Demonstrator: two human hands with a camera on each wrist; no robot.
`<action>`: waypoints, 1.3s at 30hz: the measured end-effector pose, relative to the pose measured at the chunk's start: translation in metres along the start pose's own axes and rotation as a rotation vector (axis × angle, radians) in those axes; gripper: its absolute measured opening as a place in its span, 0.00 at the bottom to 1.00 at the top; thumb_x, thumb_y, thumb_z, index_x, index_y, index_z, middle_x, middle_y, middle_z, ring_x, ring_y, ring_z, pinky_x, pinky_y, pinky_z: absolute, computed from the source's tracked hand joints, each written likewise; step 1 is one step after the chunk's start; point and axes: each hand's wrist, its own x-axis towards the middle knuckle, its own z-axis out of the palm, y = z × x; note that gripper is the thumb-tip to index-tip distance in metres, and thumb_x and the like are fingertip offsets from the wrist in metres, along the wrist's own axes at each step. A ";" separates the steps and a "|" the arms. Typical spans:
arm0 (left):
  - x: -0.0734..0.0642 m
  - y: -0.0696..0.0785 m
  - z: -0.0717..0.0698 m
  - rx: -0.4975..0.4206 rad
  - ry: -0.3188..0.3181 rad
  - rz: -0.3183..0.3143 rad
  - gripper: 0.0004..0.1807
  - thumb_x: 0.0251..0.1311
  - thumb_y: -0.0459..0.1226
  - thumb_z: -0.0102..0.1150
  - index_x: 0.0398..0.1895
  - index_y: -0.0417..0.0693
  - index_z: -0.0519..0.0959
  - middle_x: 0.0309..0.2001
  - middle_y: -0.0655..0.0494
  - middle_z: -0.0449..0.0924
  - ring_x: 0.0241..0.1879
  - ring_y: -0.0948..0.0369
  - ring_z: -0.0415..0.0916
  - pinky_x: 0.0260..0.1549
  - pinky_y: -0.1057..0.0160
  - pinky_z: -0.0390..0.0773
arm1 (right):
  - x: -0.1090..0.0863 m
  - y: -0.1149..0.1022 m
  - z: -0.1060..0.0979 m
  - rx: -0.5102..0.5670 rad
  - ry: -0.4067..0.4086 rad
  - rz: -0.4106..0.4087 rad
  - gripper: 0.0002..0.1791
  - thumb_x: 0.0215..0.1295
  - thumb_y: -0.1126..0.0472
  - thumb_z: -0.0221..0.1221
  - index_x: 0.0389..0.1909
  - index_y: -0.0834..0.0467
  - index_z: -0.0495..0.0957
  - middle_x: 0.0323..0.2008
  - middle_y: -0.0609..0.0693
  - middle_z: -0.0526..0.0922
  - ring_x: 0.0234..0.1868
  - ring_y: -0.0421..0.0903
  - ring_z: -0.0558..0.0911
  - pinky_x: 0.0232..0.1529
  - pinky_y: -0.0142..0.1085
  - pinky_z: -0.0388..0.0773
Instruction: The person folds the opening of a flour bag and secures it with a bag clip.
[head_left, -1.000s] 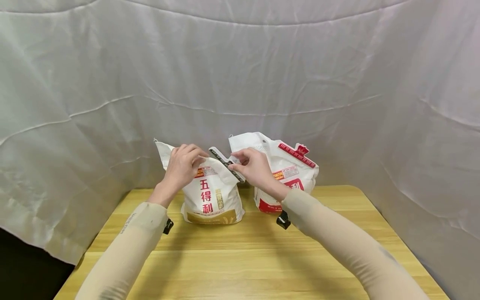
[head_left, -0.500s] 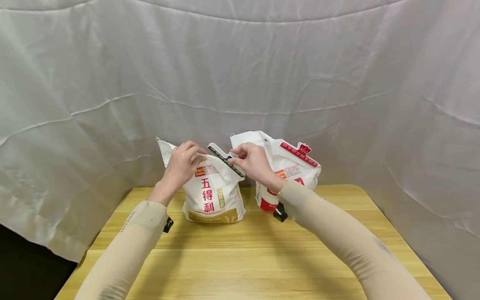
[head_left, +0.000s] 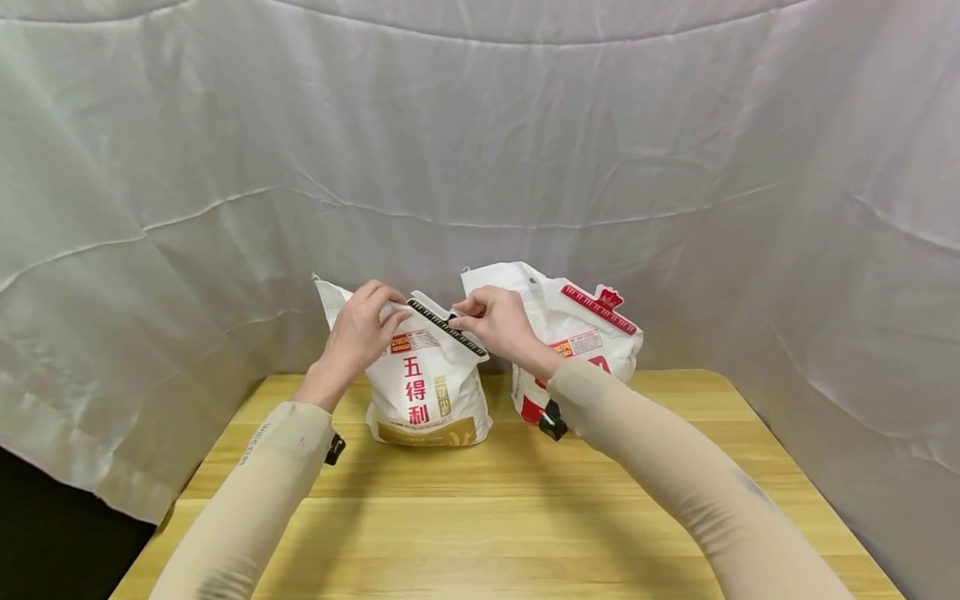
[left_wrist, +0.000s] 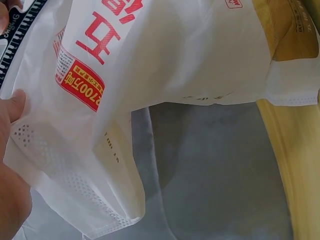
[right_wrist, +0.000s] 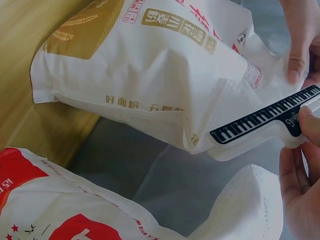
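A white flour bag (head_left: 457, 367) with red lettering and a gold band stands on the wooden table, its top folded over. My left hand (head_left: 360, 329) pinches the folded top left of centre, thumb on the front face in the left wrist view. Between thumb and fingers, my right hand (head_left: 498, 321) grips the handle of a bag clip (right_wrist: 260, 118) patterned like black and white piano keys. That clip lies slanted along the right part of the bag's top edge, its left end close to my left fingertips. A pointed corner of the bag sticks up behind my left hand.
A second white flour bag (head_left: 547, 312) with red print leans at the right, partly behind my right hand. A red piano-key bag clip (head_left: 598, 309) sits on its slanted top. Grey cloth (head_left: 480, 167) hangs behind the wooden table (head_left: 480, 533) and along its sides.
The piano-key clip has shifted left and down onto the bag's top edge, my right hand moving with it. My left hand keeps its hold in nearly the same spot.
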 end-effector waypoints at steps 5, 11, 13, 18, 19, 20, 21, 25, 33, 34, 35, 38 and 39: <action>-0.002 0.000 0.000 0.006 -0.021 -0.002 0.09 0.63 0.29 0.70 0.43 0.39 0.82 0.43 0.46 0.80 0.44 0.48 0.79 0.46 0.50 0.82 | 0.000 0.002 0.003 0.004 -0.016 0.005 0.07 0.57 0.64 0.76 0.33 0.60 0.89 0.39 0.53 0.90 0.35 0.45 0.87 0.36 0.30 0.81; -0.004 0.000 0.000 -0.008 -0.026 -0.007 0.07 0.65 0.27 0.65 0.44 0.37 0.81 0.43 0.44 0.81 0.45 0.47 0.79 0.48 0.49 0.83 | 0.001 0.006 0.007 0.016 -0.010 -0.011 0.07 0.56 0.65 0.77 0.33 0.60 0.89 0.36 0.53 0.90 0.33 0.45 0.88 0.35 0.30 0.82; -0.004 0.000 0.000 -0.013 -0.026 -0.015 0.06 0.66 0.27 0.64 0.45 0.36 0.80 0.43 0.44 0.81 0.45 0.47 0.79 0.49 0.49 0.82 | 0.002 0.007 0.009 0.022 -0.010 -0.017 0.07 0.56 0.65 0.77 0.33 0.60 0.89 0.36 0.53 0.89 0.33 0.46 0.88 0.35 0.30 0.82; -0.005 0.000 0.001 -0.015 -0.027 -0.035 0.06 0.69 0.26 0.61 0.45 0.35 0.79 0.43 0.43 0.81 0.44 0.47 0.80 0.47 0.50 0.82 | 0.002 0.009 0.011 0.023 -0.011 -0.029 0.06 0.55 0.66 0.77 0.32 0.60 0.89 0.35 0.53 0.89 0.33 0.46 0.88 0.35 0.30 0.83; -0.005 0.000 0.001 -0.015 -0.026 -0.037 0.05 0.69 0.26 0.61 0.45 0.35 0.79 0.43 0.43 0.81 0.44 0.47 0.80 0.47 0.50 0.82 | 0.002 0.009 0.011 0.023 -0.012 -0.028 0.06 0.55 0.66 0.77 0.31 0.60 0.88 0.35 0.53 0.89 0.33 0.46 0.88 0.35 0.30 0.83; -0.005 0.000 0.002 -0.014 -0.023 -0.035 0.05 0.69 0.26 0.61 0.45 0.35 0.78 0.43 0.43 0.81 0.44 0.47 0.80 0.47 0.49 0.82 | 0.002 0.009 0.011 0.020 -0.012 -0.030 0.06 0.55 0.66 0.77 0.31 0.60 0.88 0.35 0.53 0.89 0.33 0.46 0.88 0.35 0.30 0.83; -0.005 0.000 0.002 -0.013 -0.022 -0.034 0.05 0.70 0.26 0.60 0.45 0.35 0.78 0.43 0.43 0.81 0.44 0.47 0.80 0.47 0.49 0.82 | 0.002 0.009 0.011 0.017 -0.013 -0.030 0.06 0.55 0.66 0.77 0.31 0.60 0.88 0.35 0.52 0.89 0.33 0.46 0.88 0.35 0.30 0.83; -0.007 0.000 0.003 -0.008 -0.006 -0.024 0.04 0.70 0.26 0.59 0.45 0.35 0.78 0.44 0.42 0.80 0.45 0.46 0.80 0.47 0.49 0.82 | 0.002 0.009 0.012 0.015 -0.022 -0.030 0.07 0.55 0.65 0.77 0.30 0.61 0.88 0.35 0.53 0.90 0.32 0.46 0.88 0.34 0.30 0.82; -0.009 0.000 0.004 -0.001 0.023 0.027 0.04 0.70 0.27 0.59 0.44 0.33 0.76 0.43 0.40 0.78 0.41 0.46 0.80 0.45 0.50 0.84 | 0.003 0.010 0.016 -0.026 -0.050 -0.032 0.06 0.55 0.64 0.77 0.30 0.60 0.88 0.35 0.52 0.89 0.33 0.45 0.87 0.35 0.30 0.82; -0.008 -0.001 0.004 0.002 0.025 0.031 0.04 0.70 0.27 0.59 0.44 0.33 0.76 0.43 0.40 0.78 0.41 0.46 0.79 0.44 0.50 0.84 | 0.004 0.010 0.017 -0.035 -0.050 -0.036 0.06 0.56 0.64 0.77 0.30 0.60 0.89 0.35 0.52 0.89 0.33 0.45 0.87 0.35 0.30 0.82; -0.008 -0.001 0.004 0.004 0.027 0.033 0.04 0.70 0.27 0.59 0.44 0.33 0.76 0.43 0.41 0.78 0.41 0.46 0.79 0.44 0.50 0.84 | 0.004 0.010 0.017 -0.042 -0.049 -0.041 0.06 0.55 0.64 0.77 0.30 0.60 0.89 0.35 0.52 0.90 0.33 0.45 0.87 0.35 0.30 0.82; -0.007 -0.001 0.004 0.010 0.031 0.023 0.04 0.70 0.27 0.59 0.44 0.34 0.76 0.44 0.41 0.78 0.41 0.46 0.79 0.43 0.50 0.84 | 0.007 0.010 0.018 -0.054 -0.048 -0.054 0.06 0.56 0.63 0.77 0.30 0.60 0.89 0.35 0.52 0.90 0.33 0.45 0.88 0.36 0.31 0.82; -0.007 -0.002 0.003 0.011 0.029 0.018 0.04 0.70 0.28 0.59 0.44 0.34 0.76 0.44 0.41 0.78 0.41 0.46 0.79 0.43 0.50 0.83 | 0.007 0.010 0.018 -0.054 -0.051 -0.054 0.07 0.56 0.63 0.77 0.31 0.60 0.89 0.35 0.52 0.90 0.33 0.45 0.88 0.36 0.31 0.82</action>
